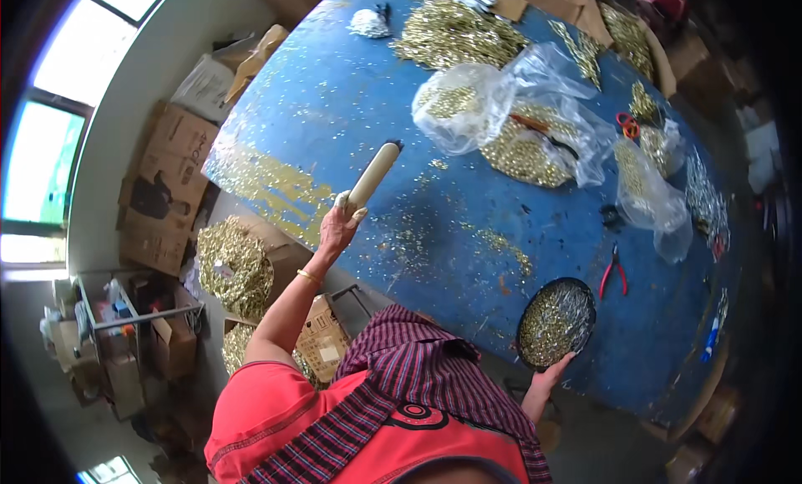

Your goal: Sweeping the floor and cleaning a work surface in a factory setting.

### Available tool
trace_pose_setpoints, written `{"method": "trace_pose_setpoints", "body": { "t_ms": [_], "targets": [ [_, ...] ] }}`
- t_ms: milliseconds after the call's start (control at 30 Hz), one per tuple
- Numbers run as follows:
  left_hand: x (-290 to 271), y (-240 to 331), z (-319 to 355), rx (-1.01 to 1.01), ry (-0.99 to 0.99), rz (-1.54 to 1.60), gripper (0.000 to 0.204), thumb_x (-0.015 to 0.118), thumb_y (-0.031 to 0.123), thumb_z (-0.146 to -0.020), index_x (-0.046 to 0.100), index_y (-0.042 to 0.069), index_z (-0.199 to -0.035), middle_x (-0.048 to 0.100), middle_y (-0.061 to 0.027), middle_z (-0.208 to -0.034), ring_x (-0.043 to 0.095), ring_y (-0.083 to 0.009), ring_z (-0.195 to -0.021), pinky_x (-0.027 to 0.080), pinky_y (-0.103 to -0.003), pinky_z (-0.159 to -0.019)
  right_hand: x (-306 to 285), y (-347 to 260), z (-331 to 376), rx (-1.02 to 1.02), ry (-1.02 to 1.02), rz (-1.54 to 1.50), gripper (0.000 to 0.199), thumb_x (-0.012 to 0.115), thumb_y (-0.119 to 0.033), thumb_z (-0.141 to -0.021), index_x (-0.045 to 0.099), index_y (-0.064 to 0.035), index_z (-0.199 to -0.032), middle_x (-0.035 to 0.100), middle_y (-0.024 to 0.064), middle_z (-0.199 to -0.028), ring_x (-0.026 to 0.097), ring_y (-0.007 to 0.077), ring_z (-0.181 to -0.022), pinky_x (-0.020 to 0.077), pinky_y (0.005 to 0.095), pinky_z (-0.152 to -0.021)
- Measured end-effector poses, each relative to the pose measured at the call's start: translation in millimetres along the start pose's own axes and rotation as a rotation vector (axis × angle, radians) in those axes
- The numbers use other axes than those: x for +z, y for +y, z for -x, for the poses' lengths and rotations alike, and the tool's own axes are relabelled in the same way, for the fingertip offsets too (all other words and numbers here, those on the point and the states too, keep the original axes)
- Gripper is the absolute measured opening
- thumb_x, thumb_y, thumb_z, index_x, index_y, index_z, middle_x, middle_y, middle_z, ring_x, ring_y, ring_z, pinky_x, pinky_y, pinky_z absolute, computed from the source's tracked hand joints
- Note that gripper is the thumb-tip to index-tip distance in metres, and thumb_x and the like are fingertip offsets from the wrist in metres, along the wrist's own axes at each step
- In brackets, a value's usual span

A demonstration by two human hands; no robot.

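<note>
My left hand [337,223] grips a long cream-backed brush [376,175] with dark bristles at its edge, held over the left part of the blue table [326,108]. At the near right, my right hand [555,372] holds the edge of a round black tray [570,281]. Small gold and silver pieces [547,325] fill that tray. Loose gold bits [409,242] lie scattered between the two hands, with a thicker patch of glitter [276,187] along the left table edge. The fingertips under the tray are hidden.
Red-handled pliers [614,271] lie beyond the tray. Clear bags [468,108] of gold pieces, orange-handled scissors [626,124] and a gold heap [459,33] occupy the far side. Cardboard boxes [167,187] and a gold bundle [236,265] stand left of the table.
</note>
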State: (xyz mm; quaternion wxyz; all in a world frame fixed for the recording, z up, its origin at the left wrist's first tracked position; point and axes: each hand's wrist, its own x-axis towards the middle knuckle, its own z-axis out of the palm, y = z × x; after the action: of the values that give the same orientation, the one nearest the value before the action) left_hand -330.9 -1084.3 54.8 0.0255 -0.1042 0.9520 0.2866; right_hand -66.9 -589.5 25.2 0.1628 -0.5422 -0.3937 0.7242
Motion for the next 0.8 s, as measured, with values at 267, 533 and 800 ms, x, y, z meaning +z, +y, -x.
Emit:
{"method": "trace_pose_setpoints", "body": {
  "t_ms": [267, 533, 800],
  "targets": [
    [-67, -84, 40, -0.175, 0.07, 0.015, 0.051, 0.062, 0.038, -0.077, 0.046, 0.011, -0.118, 0.061, -0.0201, -0.09, 0.059, -0.0376, -0.084, 0.046, -0.044, -0.072, 102, 12, 33, -0.034, -0.168, 0.152, 0.074, 0.039, -0.06, -0.085, 0.029, -0.0077, -0.136, 0.033, 0.011, -0.138, 0.037, 0.0302, -0.123, 0.0318, 0.0474, -0.1],
    [-114, -215, 16, -0.319, 0.461, 0.125, 0.043, 0.062, 0.037, -0.079, 0.051, 0.011, -0.112, 0.063, -0.0173, -0.087, 0.061, -0.0332, -0.081, 0.047, -0.041, -0.069, 189, 37, 35, 0.118, -0.433, 0.239, 0.073, 0.043, -0.061, -0.083, 0.031, -0.0111, -0.135, 0.039, 0.0087, -0.134, 0.042, 0.0294, -0.119, 0.0366, 0.048, -0.096],
    [-245, -371, -136, -0.483, 0.695, -0.029, 0.034, 0.056, 0.037, -0.084, 0.056, 0.007, -0.101, 0.062, -0.019, -0.077, 0.06, -0.0345, -0.07, 0.045, -0.042, -0.062, 281, 53, 120, 0.043, -0.337, 0.227, 0.071, 0.044, -0.056, -0.085, 0.032, -0.0056, -0.134, 0.039, 0.0096, -0.134, 0.043, 0.0275, -0.118, 0.0382, 0.0426, -0.096]
  ]
}}
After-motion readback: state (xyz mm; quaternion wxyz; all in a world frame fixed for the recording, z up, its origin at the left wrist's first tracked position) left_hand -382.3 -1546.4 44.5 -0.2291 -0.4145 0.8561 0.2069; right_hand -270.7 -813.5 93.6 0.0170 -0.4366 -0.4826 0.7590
